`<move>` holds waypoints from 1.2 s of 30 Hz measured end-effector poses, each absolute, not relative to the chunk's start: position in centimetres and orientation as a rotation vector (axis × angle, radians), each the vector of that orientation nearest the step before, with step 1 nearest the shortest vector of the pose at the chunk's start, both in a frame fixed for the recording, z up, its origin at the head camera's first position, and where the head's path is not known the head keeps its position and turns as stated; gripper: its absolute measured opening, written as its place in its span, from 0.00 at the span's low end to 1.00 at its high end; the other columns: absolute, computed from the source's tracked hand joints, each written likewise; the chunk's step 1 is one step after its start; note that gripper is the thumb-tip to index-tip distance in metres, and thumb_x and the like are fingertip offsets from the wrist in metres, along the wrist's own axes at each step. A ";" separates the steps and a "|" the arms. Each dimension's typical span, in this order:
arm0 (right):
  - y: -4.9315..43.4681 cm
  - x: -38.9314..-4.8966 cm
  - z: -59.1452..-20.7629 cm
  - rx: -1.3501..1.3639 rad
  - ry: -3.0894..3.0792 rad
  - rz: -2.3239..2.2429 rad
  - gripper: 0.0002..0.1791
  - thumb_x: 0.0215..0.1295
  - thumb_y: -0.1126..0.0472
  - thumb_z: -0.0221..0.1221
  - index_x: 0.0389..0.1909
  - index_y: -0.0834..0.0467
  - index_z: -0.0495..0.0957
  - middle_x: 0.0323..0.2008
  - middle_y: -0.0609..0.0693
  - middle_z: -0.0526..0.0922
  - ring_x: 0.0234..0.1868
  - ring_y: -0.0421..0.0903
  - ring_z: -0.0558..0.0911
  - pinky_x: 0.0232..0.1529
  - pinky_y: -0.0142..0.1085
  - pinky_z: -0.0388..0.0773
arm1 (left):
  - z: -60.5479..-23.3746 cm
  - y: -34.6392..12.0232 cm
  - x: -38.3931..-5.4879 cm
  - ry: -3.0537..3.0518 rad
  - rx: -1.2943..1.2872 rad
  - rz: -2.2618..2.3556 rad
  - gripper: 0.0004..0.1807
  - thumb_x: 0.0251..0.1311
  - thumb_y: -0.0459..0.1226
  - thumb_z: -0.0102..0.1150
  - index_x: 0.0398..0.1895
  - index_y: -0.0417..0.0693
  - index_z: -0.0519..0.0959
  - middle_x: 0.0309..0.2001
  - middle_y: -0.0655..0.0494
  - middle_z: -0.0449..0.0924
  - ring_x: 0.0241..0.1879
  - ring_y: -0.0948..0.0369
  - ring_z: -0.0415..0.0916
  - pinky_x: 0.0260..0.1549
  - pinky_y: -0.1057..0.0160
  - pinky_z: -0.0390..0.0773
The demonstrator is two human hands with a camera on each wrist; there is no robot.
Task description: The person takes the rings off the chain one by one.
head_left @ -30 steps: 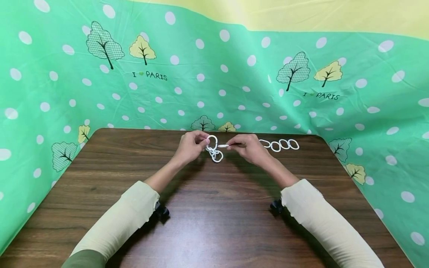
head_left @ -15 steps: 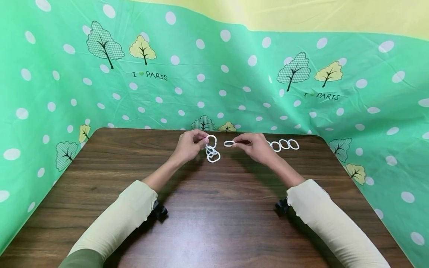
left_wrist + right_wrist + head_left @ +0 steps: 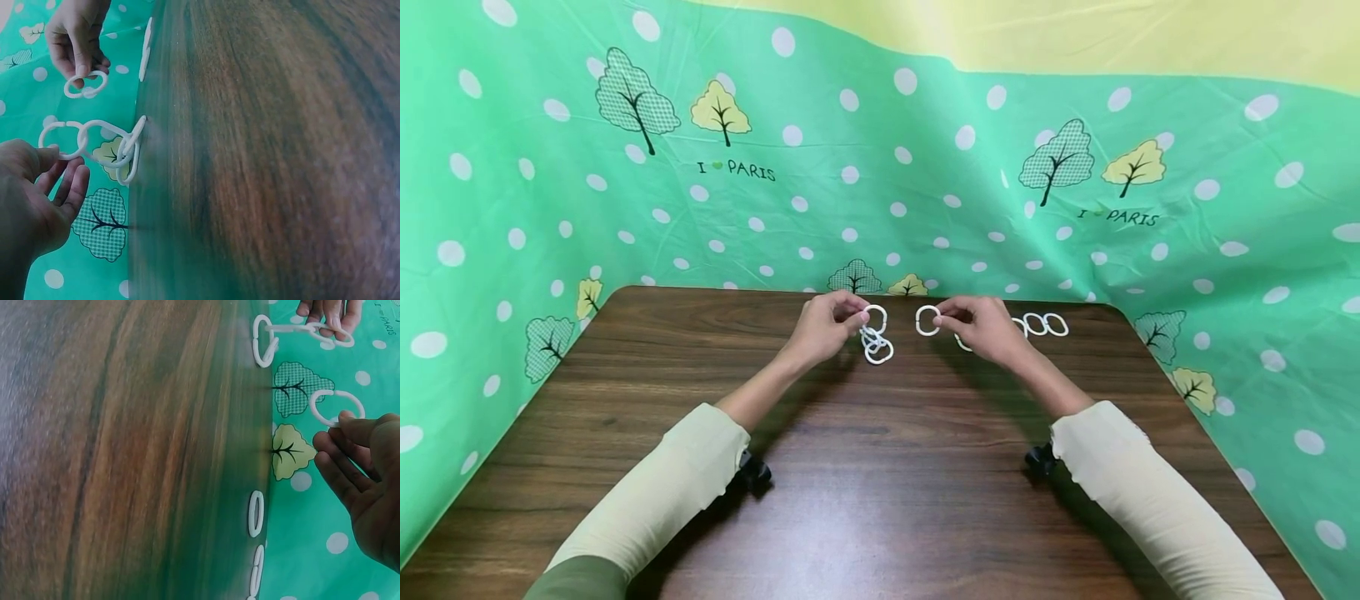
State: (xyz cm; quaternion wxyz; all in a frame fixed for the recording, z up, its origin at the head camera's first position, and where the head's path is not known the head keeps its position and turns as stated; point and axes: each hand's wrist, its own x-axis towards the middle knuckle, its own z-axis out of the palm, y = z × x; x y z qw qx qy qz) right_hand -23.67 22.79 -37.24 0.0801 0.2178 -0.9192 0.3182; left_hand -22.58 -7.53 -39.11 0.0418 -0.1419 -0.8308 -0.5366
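Near the back of the table, my left hand (image 3: pixel 829 327) pinches the top link of a short white plastic chain (image 3: pixel 103 142). The links below hang down from it, and the lowest ones reach the tabletop. To its right, my right hand (image 3: pixel 981 327) pinches a single white oval link (image 3: pixel 928 321) between thumb and fingertips. That link stands upright, with a small gap in its side visible in the right wrist view (image 3: pixel 337 407). A space separates it from the chain.
Several loose white links (image 3: pixel 1034 324) lie in a row at the back right of the brown wooden table (image 3: pixel 880 467), partly hidden behind my right hand. A green dotted cloth (image 3: pixel 850 200) hangs just behind the table's back edge.
My right hand has moved right, away from the chain, and turned its link from edge-on to upright. The left hand stays nearly in place with the chain.
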 end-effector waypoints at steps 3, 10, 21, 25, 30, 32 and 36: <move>23.1 -24.0 -37.5 0.618 -2.783 0.959 0.11 0.76 0.58 0.74 0.51 0.60 0.93 0.41 0.55 0.97 0.41 0.48 0.91 0.42 0.34 0.81 | -39.1 -7.5 -22.6 -2.535 -0.442 -1.653 0.07 0.77 0.33 0.70 0.52 0.43 0.89 0.42 0.45 0.93 0.36 0.60 0.85 0.38 0.67 0.82; 23.5 -24.2 -38.0 0.558 -2.846 1.069 0.11 0.77 0.59 0.73 0.52 0.62 0.92 0.42 0.57 0.97 0.42 0.58 0.94 0.36 0.30 0.81 | -39.1 -7.5 -22.6 -2.519 -0.455 -1.667 0.08 0.77 0.34 0.70 0.53 0.41 0.89 0.41 0.47 0.93 0.36 0.60 0.84 0.37 0.67 0.82; 23.4 -24.4 -39.2 0.516 -2.930 1.102 0.14 0.80 0.58 0.70 0.54 0.66 0.91 0.36 0.58 0.95 0.37 0.56 0.93 0.31 0.31 0.83 | -39.0 -7.7 -22.4 -2.516 -0.437 -1.696 0.06 0.77 0.33 0.70 0.52 0.42 0.89 0.41 0.42 0.92 0.35 0.61 0.83 0.37 0.66 0.83; 23.7 -24.5 -39.4 0.499 -2.949 1.115 0.14 0.81 0.60 0.68 0.55 0.67 0.91 0.36 0.59 0.95 0.34 0.53 0.92 0.31 0.31 0.83 | -39.1 -7.6 -22.4 -2.513 -0.443 -1.692 0.07 0.77 0.33 0.70 0.52 0.41 0.89 0.41 0.43 0.92 0.35 0.60 0.83 0.37 0.67 0.83; 24.1 -24.5 -39.5 0.470 -2.979 1.107 0.14 0.82 0.60 0.67 0.55 0.67 0.91 0.35 0.61 0.94 0.34 0.52 0.91 0.31 0.31 0.83 | -39.3 -7.5 -22.5 -2.519 -0.450 -1.685 0.10 0.77 0.33 0.70 0.55 0.37 0.89 0.40 0.46 0.92 0.35 0.59 0.83 0.36 0.67 0.82; 24.1 -24.5 -39.5 0.457 -2.994 1.103 0.14 0.82 0.59 0.67 0.55 0.67 0.91 0.35 0.60 0.94 0.34 0.51 0.91 0.32 0.32 0.83 | -39.3 -7.5 -22.5 -2.525 -0.449 -1.686 0.11 0.77 0.33 0.70 0.55 0.36 0.88 0.41 0.46 0.92 0.35 0.60 0.83 0.36 0.68 0.81; 24.3 -24.5 -39.5 0.426 -3.028 1.095 0.14 0.82 0.59 0.67 0.54 0.66 0.92 0.34 0.58 0.95 0.34 0.48 0.91 0.32 0.32 0.85 | -39.4 -7.4 -22.6 -2.527 -0.445 -1.691 0.10 0.77 0.33 0.70 0.55 0.37 0.88 0.42 0.46 0.92 0.36 0.60 0.83 0.36 0.68 0.81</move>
